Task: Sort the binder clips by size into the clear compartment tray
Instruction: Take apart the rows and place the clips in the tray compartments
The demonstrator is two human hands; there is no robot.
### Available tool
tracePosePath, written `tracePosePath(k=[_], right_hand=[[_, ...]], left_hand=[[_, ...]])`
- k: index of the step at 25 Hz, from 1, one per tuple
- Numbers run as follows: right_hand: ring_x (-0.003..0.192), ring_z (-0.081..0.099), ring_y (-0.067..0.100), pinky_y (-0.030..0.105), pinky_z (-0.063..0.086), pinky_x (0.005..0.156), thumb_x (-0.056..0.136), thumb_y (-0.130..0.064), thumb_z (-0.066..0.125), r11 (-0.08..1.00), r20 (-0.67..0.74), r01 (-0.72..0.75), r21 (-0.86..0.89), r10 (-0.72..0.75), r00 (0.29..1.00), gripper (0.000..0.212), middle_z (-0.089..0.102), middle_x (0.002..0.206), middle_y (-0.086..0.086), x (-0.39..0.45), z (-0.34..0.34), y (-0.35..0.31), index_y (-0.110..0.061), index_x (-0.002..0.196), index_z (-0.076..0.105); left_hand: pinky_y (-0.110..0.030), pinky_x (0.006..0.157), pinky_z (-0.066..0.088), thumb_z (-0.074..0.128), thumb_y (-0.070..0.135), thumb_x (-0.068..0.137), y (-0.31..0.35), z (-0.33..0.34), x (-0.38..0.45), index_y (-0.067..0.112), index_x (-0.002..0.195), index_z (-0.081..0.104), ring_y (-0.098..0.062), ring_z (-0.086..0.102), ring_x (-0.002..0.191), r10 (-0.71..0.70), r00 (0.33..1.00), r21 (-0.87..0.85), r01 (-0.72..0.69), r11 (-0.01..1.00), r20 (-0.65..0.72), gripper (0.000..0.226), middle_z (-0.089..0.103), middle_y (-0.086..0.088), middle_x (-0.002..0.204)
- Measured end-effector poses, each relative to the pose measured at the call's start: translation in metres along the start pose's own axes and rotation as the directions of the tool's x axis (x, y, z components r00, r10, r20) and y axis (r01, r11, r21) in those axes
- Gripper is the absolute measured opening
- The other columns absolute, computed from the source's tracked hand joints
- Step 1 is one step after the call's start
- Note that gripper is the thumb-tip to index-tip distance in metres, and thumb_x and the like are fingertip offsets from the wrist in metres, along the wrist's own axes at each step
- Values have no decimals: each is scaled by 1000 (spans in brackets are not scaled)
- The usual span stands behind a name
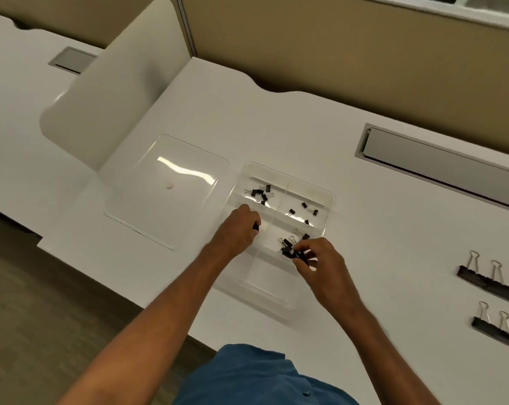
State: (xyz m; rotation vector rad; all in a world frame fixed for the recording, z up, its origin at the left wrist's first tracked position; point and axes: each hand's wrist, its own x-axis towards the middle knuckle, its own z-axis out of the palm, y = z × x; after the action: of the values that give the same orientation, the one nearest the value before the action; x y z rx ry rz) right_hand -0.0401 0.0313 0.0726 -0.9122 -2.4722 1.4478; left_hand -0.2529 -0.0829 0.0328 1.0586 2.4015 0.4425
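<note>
A clear compartment tray [329, 197] lies on the white desk. Its far left compartment holds several small black binder clips [260, 192]. The far right compartment holds three tiny clips [304, 210]. A middle right compartment holds a heap of black clips [288, 242]. My left hand [238, 229] hovers over the tray's left side, fingers curled round a small black clip [255, 227]. My right hand [320, 264] pinches black clips [298, 255] at the near edge of that heap.
The clear tray lid [165, 188] lies left of the tray. Two rows of large black binder clips [493, 282] line the desk at the right edge. A grey cable slot [440, 162] is set into the desk behind. The desk's front edge runs close to my body.
</note>
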Motion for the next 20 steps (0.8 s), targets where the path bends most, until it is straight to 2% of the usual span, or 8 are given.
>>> tracePosePath(k=[3, 6, 8, 9, 12, 15, 18, 20], right_hand=[[96, 61, 1, 23, 55, 85, 93, -23, 71, 992, 58, 73, -104, -67, 996, 22, 54, 108, -22, 17, 5, -12, -35, 109, 63], [94, 59, 4, 23, 52, 82, 95, -20, 67, 974, 99, 148, -170, -133, 986, 19, 54, 108, -18, 44, 14, -30, -32, 109, 62], [94, 58, 6, 24, 50, 81, 96, -17, 64, 944, 142, 232, -236, -202, 969, 17, 56, 109, -12, 64, 28, -42, -26, 110, 63], [96, 58, 9, 26, 50, 80, 97, -16, 63, 918, 177, 280, -279, -237, 955, 17, 57, 111, -8, 72, 38, -46, -23, 112, 63], [95, 55, 18, 30, 50, 67, 95, -10, 62, 765, 324, 436, -474, -309, 894, 22, 57, 113, 0, 93, 70, -45, -18, 115, 62], [89, 54, 20, 31, 46, 57, 88, -3, 66, 657, 416, 485, -577, -275, 867, 32, 54, 110, 0, 103, 88, -36, -20, 115, 57], [91, 58, 21, 32, 51, 58, 86, 0, 68, 675, 400, 495, -547, -309, 863, 40, 57, 119, 2, 102, 89, -36, -18, 121, 59], [97, 59, 20, 29, 53, 64, 90, -3, 67, 725, 318, 488, -487, -373, 872, 34, 59, 122, 2, 91, 77, -41, -16, 121, 62]], left_hand=[[-34, 81, 52, 66, 19, 92, -4, 3, -5, 19, 119, 62, -19, 51, 109, 37, 998, 23, -35, 999, -54, 27, 52, -1, 119], [-40, 81, 54, 69, 21, 88, -6, 0, -21, 17, 118, 65, -23, 56, 102, 109, 948, 91, -86, 992, -298, 30, 59, -4, 119], [-41, 92, 50, 71, 27, 87, -12, 6, -38, 16, 122, 63, -25, 55, 111, 95, 888, 118, -46, 992, -449, 38, 58, -7, 127], [-42, 101, 45, 69, 34, 88, -17, 12, -47, 15, 128, 59, -26, 51, 120, 64, 880, 127, -4, 992, -470, 45, 53, -8, 136], [-46, 117, 27, 54, 56, 94, -31, 32, -65, 17, 148, 39, -29, 28, 144, -77, 924, 135, 137, 981, -374, 68, 25, -8, 161], [-45, 120, 23, 48, 61, 95, -34, 38, -68, 19, 151, 34, -27, 19, 150, -114, 935, 136, 168, 976, -336, 71, 14, -6, 165], [-45, 119, 26, 49, 60, 94, -33, 36, -65, 19, 149, 37, -28, 21, 149, -125, 931, 144, 183, 973, -342, 69, 16, -6, 164], [-48, 118, 27, 51, 58, 94, -33, 35, -64, 20, 148, 38, -28, 22, 148, -119, 932, 147, 178, 973, -341, 67, 17, -6, 164]])
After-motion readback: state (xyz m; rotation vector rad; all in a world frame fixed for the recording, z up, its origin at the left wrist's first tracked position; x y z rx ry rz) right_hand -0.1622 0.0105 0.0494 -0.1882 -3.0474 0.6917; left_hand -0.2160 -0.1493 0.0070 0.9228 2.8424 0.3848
